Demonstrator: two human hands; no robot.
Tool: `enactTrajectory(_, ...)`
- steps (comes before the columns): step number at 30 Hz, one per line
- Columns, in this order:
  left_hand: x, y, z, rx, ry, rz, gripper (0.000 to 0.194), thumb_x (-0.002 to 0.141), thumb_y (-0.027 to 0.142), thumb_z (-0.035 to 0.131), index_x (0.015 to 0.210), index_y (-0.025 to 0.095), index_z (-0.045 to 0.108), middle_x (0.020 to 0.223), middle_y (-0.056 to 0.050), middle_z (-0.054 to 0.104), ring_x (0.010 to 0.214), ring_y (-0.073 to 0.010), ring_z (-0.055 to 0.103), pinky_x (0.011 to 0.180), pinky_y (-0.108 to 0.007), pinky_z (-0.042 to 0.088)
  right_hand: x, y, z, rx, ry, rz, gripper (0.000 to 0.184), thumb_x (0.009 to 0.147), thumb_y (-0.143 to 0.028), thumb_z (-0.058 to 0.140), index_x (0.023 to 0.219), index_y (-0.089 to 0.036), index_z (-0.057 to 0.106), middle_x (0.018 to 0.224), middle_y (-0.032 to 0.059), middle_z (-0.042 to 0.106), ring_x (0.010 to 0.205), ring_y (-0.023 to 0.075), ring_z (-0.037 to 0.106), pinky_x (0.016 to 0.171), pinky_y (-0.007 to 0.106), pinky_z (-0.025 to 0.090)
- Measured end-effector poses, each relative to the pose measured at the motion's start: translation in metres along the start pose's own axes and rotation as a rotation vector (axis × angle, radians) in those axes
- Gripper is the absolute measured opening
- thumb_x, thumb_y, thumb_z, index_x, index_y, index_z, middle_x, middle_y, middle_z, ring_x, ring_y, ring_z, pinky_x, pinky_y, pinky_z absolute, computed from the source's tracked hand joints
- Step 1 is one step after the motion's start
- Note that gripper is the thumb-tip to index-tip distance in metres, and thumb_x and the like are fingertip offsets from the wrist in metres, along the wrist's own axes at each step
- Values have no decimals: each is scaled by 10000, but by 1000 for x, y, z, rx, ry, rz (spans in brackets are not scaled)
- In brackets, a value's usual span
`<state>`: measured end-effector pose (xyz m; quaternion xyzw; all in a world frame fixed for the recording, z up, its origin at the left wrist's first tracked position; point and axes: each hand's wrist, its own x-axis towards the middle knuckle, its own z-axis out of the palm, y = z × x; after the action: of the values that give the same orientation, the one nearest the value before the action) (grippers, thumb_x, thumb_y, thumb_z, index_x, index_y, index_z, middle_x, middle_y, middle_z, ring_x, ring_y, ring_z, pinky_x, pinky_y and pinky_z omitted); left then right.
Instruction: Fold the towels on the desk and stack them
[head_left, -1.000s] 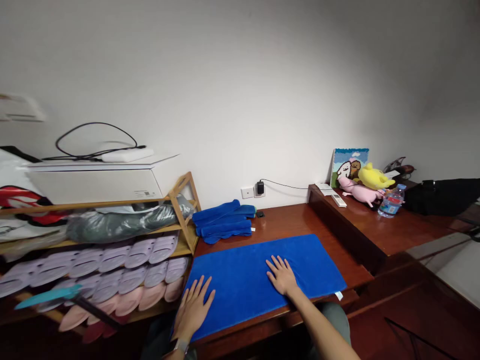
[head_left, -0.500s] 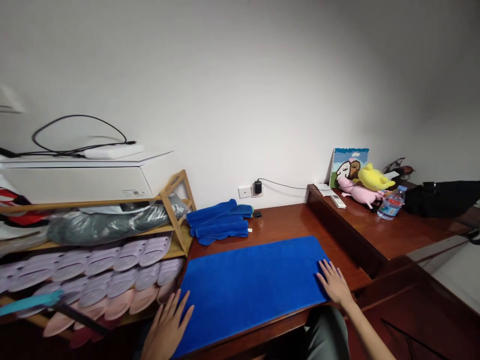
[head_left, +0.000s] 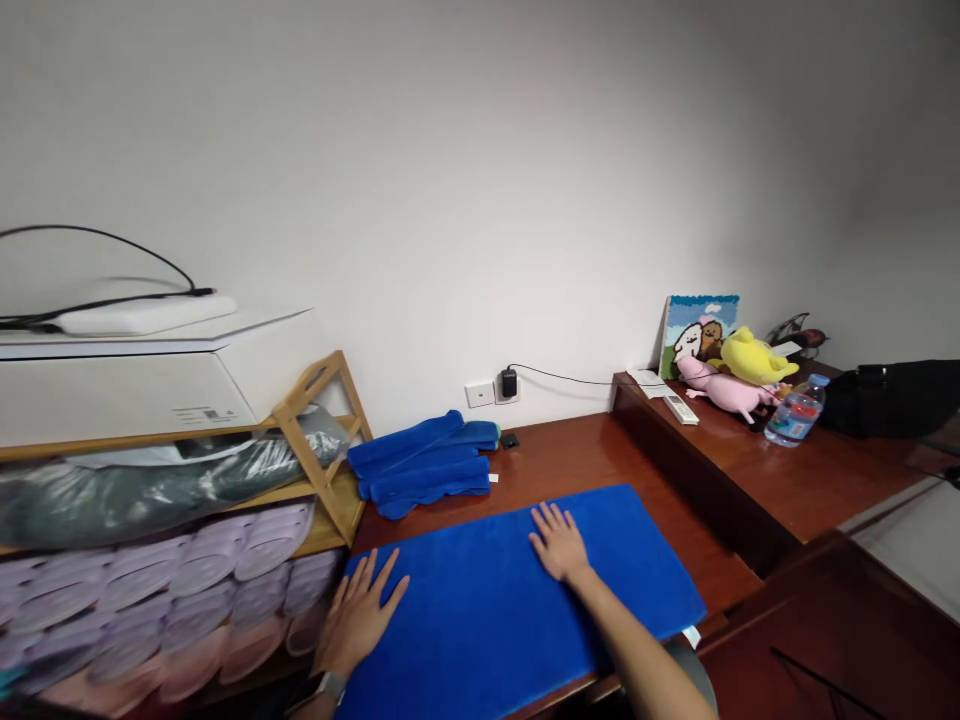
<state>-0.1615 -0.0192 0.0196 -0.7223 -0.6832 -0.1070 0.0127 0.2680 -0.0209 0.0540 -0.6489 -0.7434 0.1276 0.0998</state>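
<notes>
A blue towel [head_left: 480, 610] lies spread flat over the brown wooden desk [head_left: 559, 450], with a small white tag showing at its near right corner. My left hand [head_left: 361, 608] rests on the towel's left part, fingers spread. Flat on the towel near its far edge, right of the middle, lies my right hand [head_left: 559, 540], its fingers also apart. Neither hand grips anything. Behind the spread towel sits a loose pile of folded blue towels [head_left: 424, 465], touched by neither hand.
To the left stands a wooden rack [head_left: 337, 500] holding lilac and pink slippers, with a white box [head_left: 120, 390] on top. At right, a raised desktop bears a water bottle [head_left: 796, 412], plush toys [head_left: 724, 388] and a remote [head_left: 681, 409]. A black charger [head_left: 509, 382] is plugged into the wall.
My right hand has moved left from the towel's right edge to near its far edge. My left hand has shifted slightly up and right. The camera view has turned a little.
</notes>
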Motion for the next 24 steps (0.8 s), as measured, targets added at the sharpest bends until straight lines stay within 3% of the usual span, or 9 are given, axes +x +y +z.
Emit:
enactTrajectory(4, -4, -4, 3, 7, 30, -26, 808, 967, 706, 362, 1626, 244, 441, 1740, -153, 377, 1612, -336, 345, 1308, -575, 263, -10, 107, -30, -120, 2, 315, 685, 1106, -568, 198, 1725, -275, 202, 1790, 7, 166, 1664, 226, 107, 1337, 471, 49)
enactTrajectory(7, -3, 0, 3, 19, 22, -35, 810, 967, 699, 355, 1626, 236, 440, 1743, -159, 371, 1610, -339, 348, 1310, -566, 260, -21, 164, -48, -158, -5, 453, 706, 1103, -568, 179, 1732, -247, 159, 1798, -2, 127, 1665, 211, 95, 1338, 443, 70)
enactTrajectory(10, -2, 2, 0, 37, 27, -32, 785, 975, 676, 358, 1625, 244, 444, 1725, -144, 413, 1603, -332, 365, 1302, -561, 279, -27, 186, -56, -168, -12, 478, 701, 1105, -548, 175, 1734, -240, 153, 1802, -10, 114, 1663, 195, 97, 1335, 408, 95)
enactTrajectory(13, -4, 5, -6, 45, 24, -31, 768, 972, 661, 381, 1621, 257, 453, 1715, -126, 435, 1601, -331, 367, 1297, -561, 285, -25, 178, -61, -180, -26, 525, 679, 1107, -490, 179, 1732, -225, 176, 1801, 19, 138, 1660, 204, 126, 1327, 413, 118)
enactTrajectory(16, -7, 9, -10, 56, 16, -39, 762, 971, 653, 382, 1619, 259, 455, 1726, -128, 416, 1597, -319, 375, 1300, -549, 273, -15, 137, -60, -206, -2, 576, 690, 1087, -401, 235, 1717, -120, 219, 1784, 134, 181, 1656, 290, 150, 1326, 504, 84)
enactTrajectory(18, -8, 10, -9, 69, 24, -41, 761, 976, 646, 373, 1623, 252, 446, 1735, -138, 395, 1598, -314, 374, 1304, -539, 261, -7, 83, -51, -211, 61, 478, 689, 1071, -343, 261, 1705, -75, 243, 1776, 164, 184, 1658, 323, 129, 1328, 539, 24)
enactTrajectory(20, -7, 8, -6, 69, 33, -40, 767, 977, 649, 371, 1628, 249, 437, 1741, -144, 381, 1605, -316, 360, 1309, -537, 249, 0, 10, -33, -151, 118, 232, 670, 1078, -337, 243, 1704, -99, 273, 1776, 129, 199, 1661, 303, 117, 1338, 520, 14)
enactTrajectory(24, -5, 4, 0, 42, 37, -43, 777, 970, 664, 386, 1629, 255, 436, 1740, -139, 386, 1611, -331, 346, 1308, -557, 249, 9, -135, 16, 101, 78, -272, 720, 1105, -568, 218, 1715, -189, 269, 1766, 71, 248, 1655, 249, 161, 1352, 487, 91)
